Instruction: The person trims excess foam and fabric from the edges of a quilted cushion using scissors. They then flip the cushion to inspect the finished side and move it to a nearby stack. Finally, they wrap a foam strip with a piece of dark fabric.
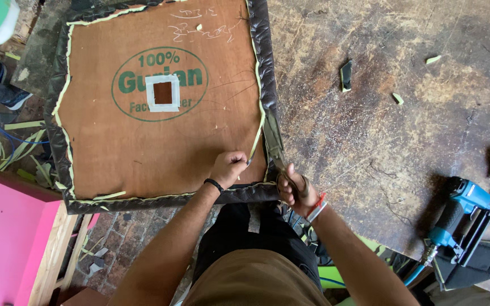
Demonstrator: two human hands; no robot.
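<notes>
Smooth matt plywood panel [143, 141] edged in glossy dark leatherette [262, 51] lies on a rough, scuffed wooden table [381, 113].

An upholstery workshop. The scarred, stained tabletop [381, 130] is strewn with foam scraps [433, 59] and trimmings. A seat board [143, 130] lies on it underside up, with dark covering [259, 45] and pale foam edging wrapped over its rim. A blue pneumatic stapler [460, 218] with an air hose [418, 272] rests at the tabletop's edge. More offcuts [21, 144] litter the brick floor [123, 235] below
</notes>
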